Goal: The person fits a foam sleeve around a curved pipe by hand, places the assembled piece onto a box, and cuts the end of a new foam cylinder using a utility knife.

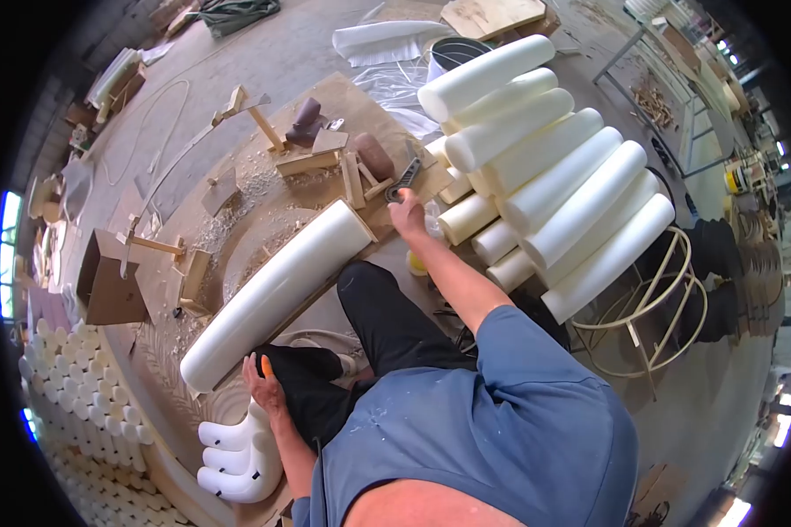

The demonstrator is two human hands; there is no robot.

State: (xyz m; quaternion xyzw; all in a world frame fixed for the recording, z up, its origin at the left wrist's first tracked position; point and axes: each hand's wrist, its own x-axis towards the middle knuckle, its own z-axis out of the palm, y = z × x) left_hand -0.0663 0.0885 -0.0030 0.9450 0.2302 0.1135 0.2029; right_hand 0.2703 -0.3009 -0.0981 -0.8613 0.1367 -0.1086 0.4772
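A long, glossy white tube (277, 299), slightly curved, lies on the wooden work board in front of me. My right hand (406, 215) is beyond its far end, fingers closed at the near, rounded end of a dark grey hand tool (403, 179); its exact kind is unclear. My left hand (264, 384) is by my knee, near the tube's lower end, with its fingers apart. One of its fingers wears an orange cover (266, 366). Several curved white pipe pieces (237, 461) sit below the left hand.
Several white cylinders (545, 176) are piled on the right, beside a round tubular frame (650, 303). Wood blocks (308, 164), brown rolls (374, 156) and shavings cover the board (343, 97). A cardboard box (110, 281) and stacked white tubes (88, 373) are on the left.
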